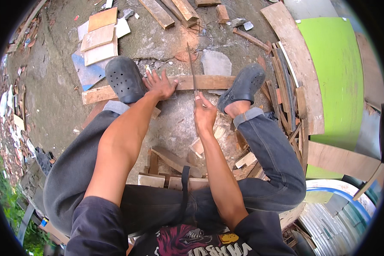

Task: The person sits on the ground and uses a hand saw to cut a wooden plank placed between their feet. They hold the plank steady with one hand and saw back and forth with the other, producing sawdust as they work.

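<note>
A long wooden plank point(213, 82) lies crosswise on the ground in front of me, with my clog-style shoes resting on it near both ends. My left hand point(161, 86) presses down on the plank beside the left shoe point(124, 79), fingers spread, holding nothing. Closed around the rear end of a handsaw is my right hand point(205, 113), just in front of the plank; the grip hides most of the handle. The narrow saw blade point(193, 68) points away from me and crosses the plank, left of the right shoe point(243, 85). How deep it sits in the wood, I cannot tell.
Reddish sawdust point(191, 40) covers the ground around the blade's far end. A flat grey stone point(216, 62) lies behind the plank. Flat board pieces point(99, 39) are piled at the far left. Wood strips point(281, 81) and a green panel point(335, 77) line the right side.
</note>
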Demonstrator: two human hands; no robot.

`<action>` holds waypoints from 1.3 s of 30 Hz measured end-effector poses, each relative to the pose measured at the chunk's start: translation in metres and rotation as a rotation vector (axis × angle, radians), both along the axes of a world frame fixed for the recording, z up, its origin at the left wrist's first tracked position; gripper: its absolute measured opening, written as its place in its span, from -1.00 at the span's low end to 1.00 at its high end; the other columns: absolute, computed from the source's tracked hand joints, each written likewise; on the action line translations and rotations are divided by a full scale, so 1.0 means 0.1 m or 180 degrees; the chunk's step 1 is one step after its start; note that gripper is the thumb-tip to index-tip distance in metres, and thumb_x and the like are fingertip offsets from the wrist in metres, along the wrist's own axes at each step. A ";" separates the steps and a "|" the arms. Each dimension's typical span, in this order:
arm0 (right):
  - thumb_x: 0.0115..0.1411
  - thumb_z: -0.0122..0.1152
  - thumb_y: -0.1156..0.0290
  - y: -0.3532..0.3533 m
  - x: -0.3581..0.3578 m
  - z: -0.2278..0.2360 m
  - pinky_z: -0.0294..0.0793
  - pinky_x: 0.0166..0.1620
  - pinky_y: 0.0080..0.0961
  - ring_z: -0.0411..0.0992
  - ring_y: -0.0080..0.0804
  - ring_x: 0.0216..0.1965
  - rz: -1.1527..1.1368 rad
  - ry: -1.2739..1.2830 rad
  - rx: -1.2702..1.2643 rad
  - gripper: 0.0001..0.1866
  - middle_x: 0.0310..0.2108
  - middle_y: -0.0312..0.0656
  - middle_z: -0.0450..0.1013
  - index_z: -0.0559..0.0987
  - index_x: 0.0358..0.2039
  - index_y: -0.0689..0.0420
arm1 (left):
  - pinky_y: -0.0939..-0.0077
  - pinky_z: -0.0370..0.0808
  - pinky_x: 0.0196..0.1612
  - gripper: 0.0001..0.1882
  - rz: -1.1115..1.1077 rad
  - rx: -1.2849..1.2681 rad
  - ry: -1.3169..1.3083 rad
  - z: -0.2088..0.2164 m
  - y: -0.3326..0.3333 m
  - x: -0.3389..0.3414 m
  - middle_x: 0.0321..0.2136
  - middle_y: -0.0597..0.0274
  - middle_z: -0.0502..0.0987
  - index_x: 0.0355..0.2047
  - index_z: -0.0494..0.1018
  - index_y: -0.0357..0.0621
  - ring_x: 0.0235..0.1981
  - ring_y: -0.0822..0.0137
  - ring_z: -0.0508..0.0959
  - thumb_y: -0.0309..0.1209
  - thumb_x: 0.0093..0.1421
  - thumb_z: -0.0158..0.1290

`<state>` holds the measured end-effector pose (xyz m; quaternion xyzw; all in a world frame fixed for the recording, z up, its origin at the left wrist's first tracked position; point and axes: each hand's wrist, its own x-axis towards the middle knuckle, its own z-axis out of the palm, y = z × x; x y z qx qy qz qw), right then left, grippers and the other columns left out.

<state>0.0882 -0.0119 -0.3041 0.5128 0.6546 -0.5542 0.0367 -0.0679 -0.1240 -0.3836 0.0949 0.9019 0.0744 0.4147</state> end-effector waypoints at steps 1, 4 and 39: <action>0.36 0.15 0.23 0.00 -0.10 0.01 0.44 0.01 -0.48 0.53 -0.35 -0.03 -0.0001 -0.0010 -0.0121 -0.56 0.01 0.11 0.54 0.51 0.15 0.22 | -0.30 -0.59 0.34 -0.01 0.0055 0.0010 0.0057 -0.01 -0.04 -0.03 0.44 -0.28 -0.38 0.47 -0.28 -0.01 0.42 -0.24 -0.62 0.35 0.27 -0.33; 0.36 0.15 0.21 0.01 0.07 0.28 0.45 -0.05 -0.48 0.53 -0.39 -0.09 0.0141 0.0012 -0.0160 -0.54 -0.01 0.13 0.55 0.50 0.16 0.23 | -0.30 -0.58 0.34 -0.02 0.0048 0.0041 0.0080 -0.02 -0.01 -0.01 0.44 -0.29 -0.38 0.47 -0.27 -0.02 0.42 -0.25 -0.62 0.34 0.27 -0.32; 0.36 0.13 0.20 -0.37 1.12 0.78 0.49 0.02 -0.35 0.57 -0.12 -0.02 0.0352 0.0382 0.0531 -0.61 -0.10 0.15 0.56 0.57 0.10 0.12 | -0.31 -0.59 0.33 0.00 0.0080 -0.0131 0.0391 -0.22 -0.13 0.00 0.44 -0.29 -0.33 0.47 -0.21 0.06 0.43 -0.25 -0.55 0.39 0.22 -0.30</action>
